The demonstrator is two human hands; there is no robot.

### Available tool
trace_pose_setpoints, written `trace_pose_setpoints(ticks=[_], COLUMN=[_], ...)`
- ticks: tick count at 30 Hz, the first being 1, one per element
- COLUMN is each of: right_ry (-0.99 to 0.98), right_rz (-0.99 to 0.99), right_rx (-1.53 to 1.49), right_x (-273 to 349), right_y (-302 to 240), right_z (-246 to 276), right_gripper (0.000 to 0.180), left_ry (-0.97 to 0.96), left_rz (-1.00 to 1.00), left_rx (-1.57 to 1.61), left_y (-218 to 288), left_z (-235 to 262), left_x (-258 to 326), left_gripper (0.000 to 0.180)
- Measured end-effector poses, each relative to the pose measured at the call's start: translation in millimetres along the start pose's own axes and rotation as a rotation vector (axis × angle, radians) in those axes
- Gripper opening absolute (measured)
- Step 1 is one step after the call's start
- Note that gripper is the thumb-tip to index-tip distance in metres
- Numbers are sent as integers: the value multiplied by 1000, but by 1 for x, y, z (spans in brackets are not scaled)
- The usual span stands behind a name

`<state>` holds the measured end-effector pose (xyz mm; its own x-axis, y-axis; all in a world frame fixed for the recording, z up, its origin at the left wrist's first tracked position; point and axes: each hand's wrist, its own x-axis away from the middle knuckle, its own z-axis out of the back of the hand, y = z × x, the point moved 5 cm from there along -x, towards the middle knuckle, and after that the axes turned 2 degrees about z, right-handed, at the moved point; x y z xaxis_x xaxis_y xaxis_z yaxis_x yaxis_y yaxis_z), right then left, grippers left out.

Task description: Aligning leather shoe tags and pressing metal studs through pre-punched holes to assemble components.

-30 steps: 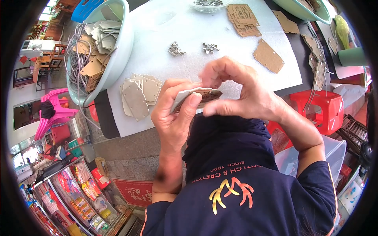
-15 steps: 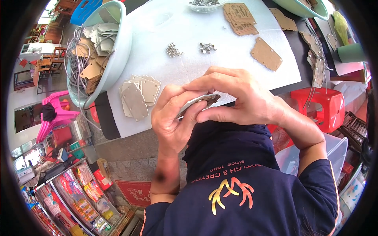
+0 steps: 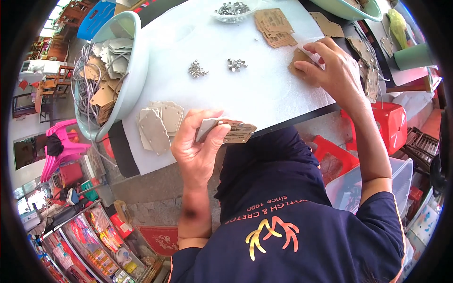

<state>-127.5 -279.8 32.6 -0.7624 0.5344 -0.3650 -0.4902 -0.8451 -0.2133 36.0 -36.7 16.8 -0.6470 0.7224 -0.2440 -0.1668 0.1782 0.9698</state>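
My left hand (image 3: 200, 148) is closed on a small stack of cardboard tags (image 3: 230, 131), grey on one face and brown on the other, held over the near edge of the white table (image 3: 264, 92). My right hand (image 3: 330, 66) reaches far right and its fingers rest on a brown cardboard tag (image 3: 299, 70) lying on the table. Whether it grips that tag I cannot tell. A pile of grey tags (image 3: 158, 123) lies just left of my left hand. Two small heaps of metal eyelets (image 3: 197, 70) sit mid-table.
A pale green basin (image 3: 123, 78) with tags and grey cords stands at the left. A stack of brown tags (image 3: 273, 26) and a dish of eyelets (image 3: 232, 8) lie at the far edge. A red stool (image 3: 391, 125) and a clear plastic bin (image 3: 363, 181) stand at the right.
My hands were together at the tag stack. My right hand has let go and reached out right to a brown tag on the table, while my left hand keeps the stack.
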Motion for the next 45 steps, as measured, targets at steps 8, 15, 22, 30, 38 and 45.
trace_pose_setpoints(ticks=[8,15,22,30,38,45], right_ry=[-248,-330,-97,-254,-316,-144], right_rz=[-169,-225,28,20,-86,284], right_rx=[-375,-834,-1054,-1234,-1422,-1058], right_x=[-6,-5,-7,7,17,9], right_y=[20,15,-72,-115,-120,-120], right_z=[-13,5,18,-8,-19,-6], right_gripper=[37,21,16,18,20,16], left_ry=[-77,-119,-163,-112,-43,5], left_rz=[-163,-200,-202,-183,-132,68], left_rx=[41,-14,-78,90,239,292], left_y=[0,2,9,8,0,0], left_z=[-4,-5,-11,-15,-10,-13], left_x=[-4,-2,1,-7,1,0], left_gripper=[27,26,26,20,32,34])
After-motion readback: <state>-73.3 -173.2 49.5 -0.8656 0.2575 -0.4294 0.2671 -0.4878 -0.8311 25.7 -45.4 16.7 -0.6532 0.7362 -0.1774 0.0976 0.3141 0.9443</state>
